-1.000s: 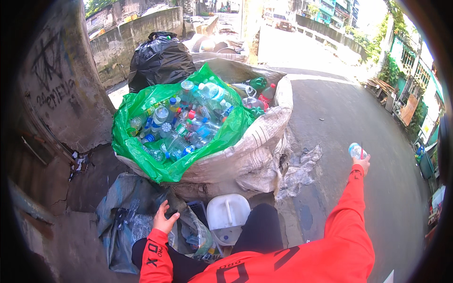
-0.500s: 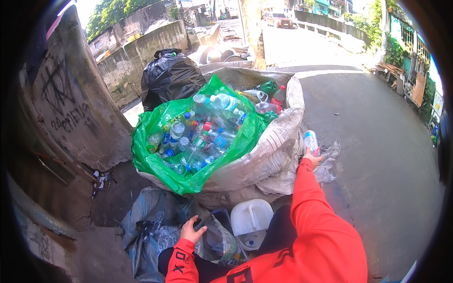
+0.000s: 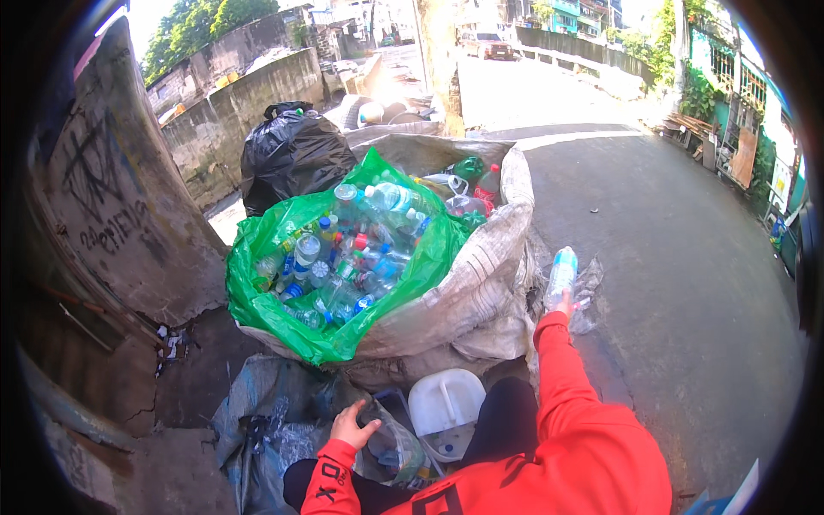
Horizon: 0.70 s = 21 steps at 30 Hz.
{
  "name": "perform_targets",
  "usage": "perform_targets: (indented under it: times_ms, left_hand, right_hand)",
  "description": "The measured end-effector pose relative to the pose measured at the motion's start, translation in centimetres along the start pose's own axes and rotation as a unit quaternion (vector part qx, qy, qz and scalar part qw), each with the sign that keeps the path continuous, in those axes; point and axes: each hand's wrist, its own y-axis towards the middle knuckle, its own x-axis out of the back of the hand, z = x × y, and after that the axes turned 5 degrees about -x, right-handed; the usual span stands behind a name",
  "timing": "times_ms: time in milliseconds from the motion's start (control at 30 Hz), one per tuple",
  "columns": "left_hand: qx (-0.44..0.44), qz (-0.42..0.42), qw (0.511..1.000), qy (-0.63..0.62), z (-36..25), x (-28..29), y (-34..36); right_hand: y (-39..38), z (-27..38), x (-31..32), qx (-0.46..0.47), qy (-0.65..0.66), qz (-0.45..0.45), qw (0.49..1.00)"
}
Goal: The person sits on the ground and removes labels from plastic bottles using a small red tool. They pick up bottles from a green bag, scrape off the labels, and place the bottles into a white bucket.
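Note:
My right hand (image 3: 562,305) grips a clear plastic bottle (image 3: 562,273) with a blue label, holding it out to the right of a large white woven sack (image 3: 438,305). Inside the sack's mouth sits a green plastic bag (image 3: 257,236) full of empty plastic bottles (image 3: 352,249); more bottles lie behind it at the sack's far right. My left hand (image 3: 352,427) is empty with its fingers apart, low in front of the sack. Below and beside it is a grey-blue plastic sack (image 3: 245,412) with clear plastic in it.
A white plastic container (image 3: 445,399) stands between my legs. A black garbage bag (image 3: 296,159) leans behind the green bag. Crumpled clear plastic (image 3: 588,283) lies by the sack on the grey road (image 3: 678,283). A concrete wall (image 3: 129,189) rises on the left; a red car (image 3: 487,45) is far off.
My right hand has brought the bottle up and more upright, so more of it shows. The whole view has shifted slightly. My left hand stays open in about the same place.

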Motion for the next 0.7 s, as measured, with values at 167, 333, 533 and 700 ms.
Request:
perform_targets:
  times_ms: [167,333,533,700]
  left_hand:
    - [-0.001,-0.046,0.944,-0.326,-5.5,2.5,0.3]
    - [-0.061,-0.065,0.851,-0.517,-8.6,4.8,4.0]
    - [-0.106,-0.198,0.701,-0.678,-7.2,6.4,4.2]
    - [-0.043,-0.232,0.714,-0.659,-2.5,6.2,3.0]
  right_hand:
    - [-17.5,4.8,0.0,-0.128,0.158,0.306,0.930]
    - [-33.8,1.0,-0.5,-0.263,-0.002,0.527,0.808]
    - [-43.5,-7.5,1.5,-0.234,-0.199,0.652,0.693]
    - [-44.2,-7.4,-1.9,-0.116,-0.346,0.700,0.614]
